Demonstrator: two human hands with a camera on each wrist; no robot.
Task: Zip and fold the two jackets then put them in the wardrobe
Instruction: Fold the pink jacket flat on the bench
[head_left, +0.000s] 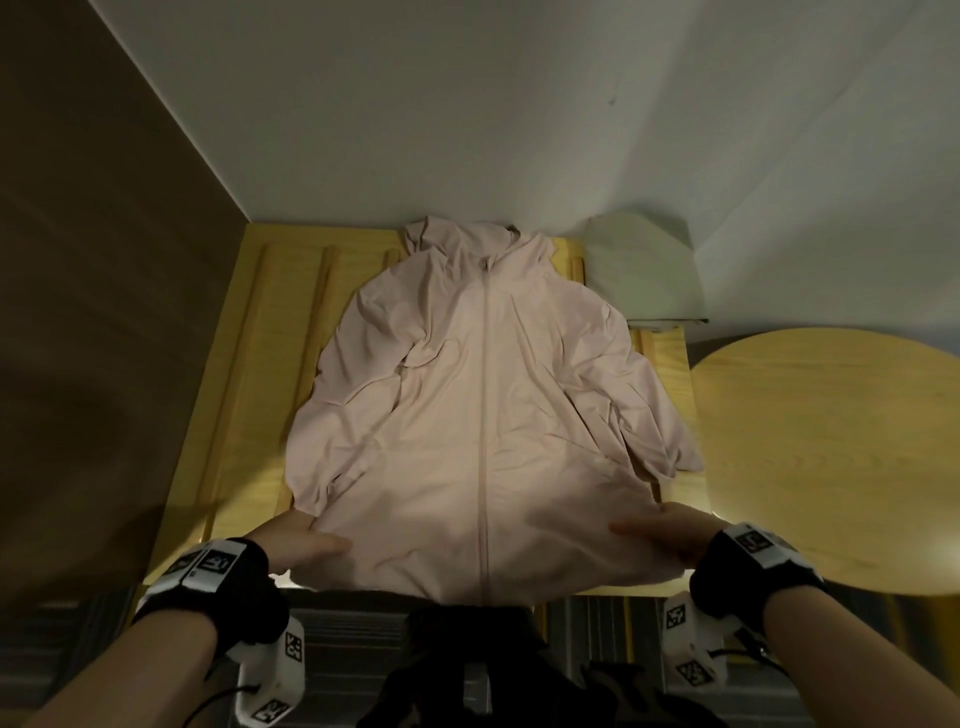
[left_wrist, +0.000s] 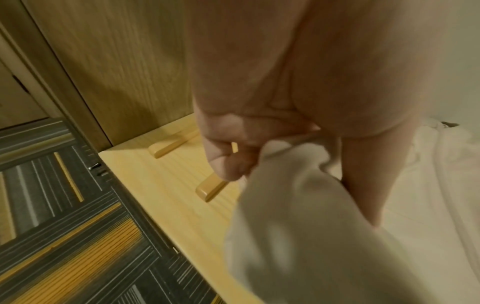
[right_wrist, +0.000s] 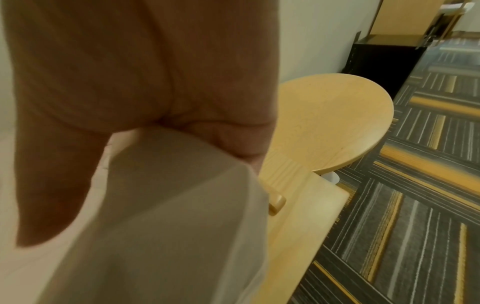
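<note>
A pale pink hooded jacket (head_left: 483, 415) lies front up on the slatted wooden bench (head_left: 244, 364), its zip closed up to the collar, hood toward the wall. My left hand (head_left: 306, 540) grips the hem at its left corner, thumb on top of the cloth and fingers curled beneath. My right hand (head_left: 665, 535) holds the right corner of the hem the same way. In the left wrist view the curled fingers (left_wrist: 223, 156) pinch the fabric (left_wrist: 311, 236) above the bench. The right wrist view shows the jacket's cloth (right_wrist: 168, 216) draped under my palm. A dark garment (head_left: 467, 670) hangs low near my body.
A round wooden table (head_left: 831, 467) stands right of the bench, touching its edge. A dark wooden panel (head_left: 93, 312) rises on the left. A pale box (head_left: 644, 270) sits against the white wall. Striped carpet (left_wrist: 64, 226) covers the floor.
</note>
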